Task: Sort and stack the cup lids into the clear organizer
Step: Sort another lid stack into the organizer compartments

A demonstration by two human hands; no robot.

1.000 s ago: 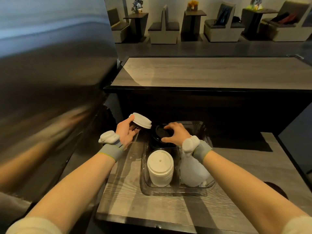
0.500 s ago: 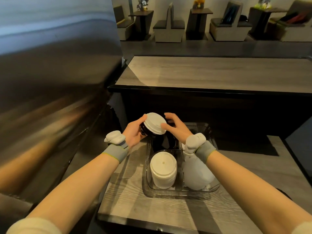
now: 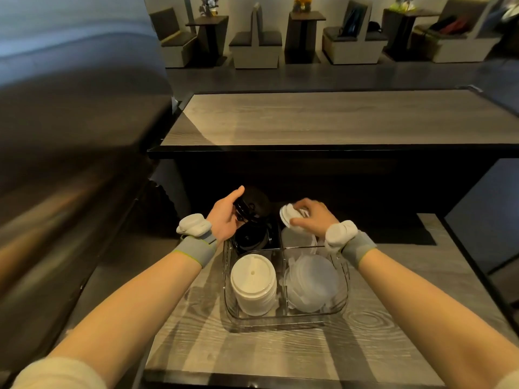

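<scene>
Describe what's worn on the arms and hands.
The left hand and right hand wear no gloves. Each wrist carries a grey band with a pale rounded pod on top; the left band has a yellow-green edge. Cream sleeves end near the elbows.

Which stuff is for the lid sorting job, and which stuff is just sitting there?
For the job: clear organizer, white lid stack, clear lid stack, black lid stack, black lids in left hand, white lid in right hand.
Just sitting there: raised counter, booth seats.

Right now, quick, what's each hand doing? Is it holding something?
Left hand: holding a black lid.
Right hand: fingers curled round a white lid.
</scene>
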